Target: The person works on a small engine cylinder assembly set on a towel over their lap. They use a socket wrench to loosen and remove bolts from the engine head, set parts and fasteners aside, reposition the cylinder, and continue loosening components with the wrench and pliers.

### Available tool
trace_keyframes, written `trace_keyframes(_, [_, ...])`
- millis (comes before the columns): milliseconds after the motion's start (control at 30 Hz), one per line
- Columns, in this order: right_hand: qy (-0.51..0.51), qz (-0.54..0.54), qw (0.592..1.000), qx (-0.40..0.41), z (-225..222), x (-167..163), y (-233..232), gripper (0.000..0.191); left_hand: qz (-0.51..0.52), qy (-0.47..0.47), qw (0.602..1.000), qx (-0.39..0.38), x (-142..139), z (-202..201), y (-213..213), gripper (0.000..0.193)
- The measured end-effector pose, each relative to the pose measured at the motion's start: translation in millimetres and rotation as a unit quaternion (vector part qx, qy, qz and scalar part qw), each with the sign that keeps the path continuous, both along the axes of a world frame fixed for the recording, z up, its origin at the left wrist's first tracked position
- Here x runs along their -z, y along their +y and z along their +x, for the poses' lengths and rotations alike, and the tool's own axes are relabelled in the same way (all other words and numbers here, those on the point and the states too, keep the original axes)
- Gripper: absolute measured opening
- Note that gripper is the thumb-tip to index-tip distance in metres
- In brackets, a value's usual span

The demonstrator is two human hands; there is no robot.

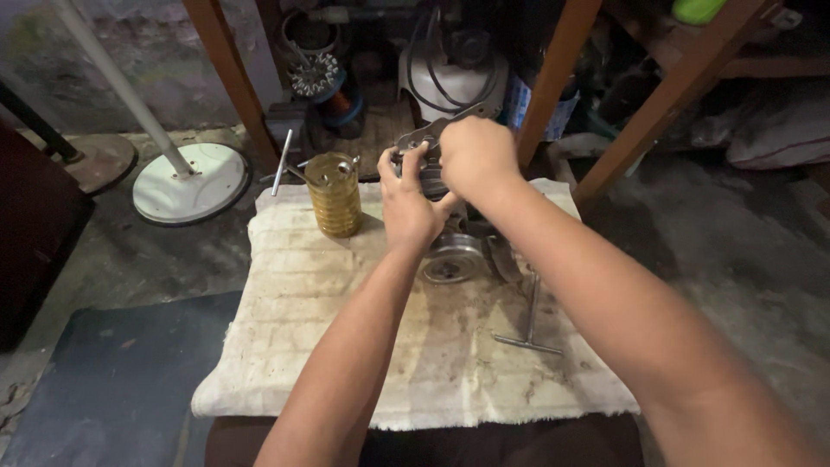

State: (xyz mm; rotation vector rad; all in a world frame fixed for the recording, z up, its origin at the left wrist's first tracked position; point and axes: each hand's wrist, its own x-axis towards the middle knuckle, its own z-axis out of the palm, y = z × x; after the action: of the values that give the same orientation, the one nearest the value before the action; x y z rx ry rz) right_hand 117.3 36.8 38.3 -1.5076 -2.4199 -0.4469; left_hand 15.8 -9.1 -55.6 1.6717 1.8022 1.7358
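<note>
Though mostly hidden, grey metal part [425,147] gripped by both hands: left [408,201], right [475,156].

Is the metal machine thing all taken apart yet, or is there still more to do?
Partly apart, it seems. A round metal disc part lies loose on the dirty white cloth, beside a T-shaped tool and a yellowish ribbed jar. In hand: the left hand and right hand both grip the grey metal assembly. It remains in one piece, so more is probably left.
</note>
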Motion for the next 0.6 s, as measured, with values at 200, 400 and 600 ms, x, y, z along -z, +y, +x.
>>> trace_keyframes(200, [-0.028,0.049,0.995,-0.082,8.8,10.3,-1.6,0.010,0.035,0.004,0.999,-0.008,2.4,0.3,1.7,0.096])
trace_keyframes(400, [0.087,-0.031,0.995,-0.026,17.5,-4.1,-13.4,0.029,0.051,0.008,0.999,-0.013,2.5,1.1,0.9,0.097])
trace_keyframes(600, [0.056,0.019,0.997,-0.039,6.7,2.8,-9.9,0.022,0.051,-0.103,0.993,-0.004,2.5,8.0,1.4,0.115])
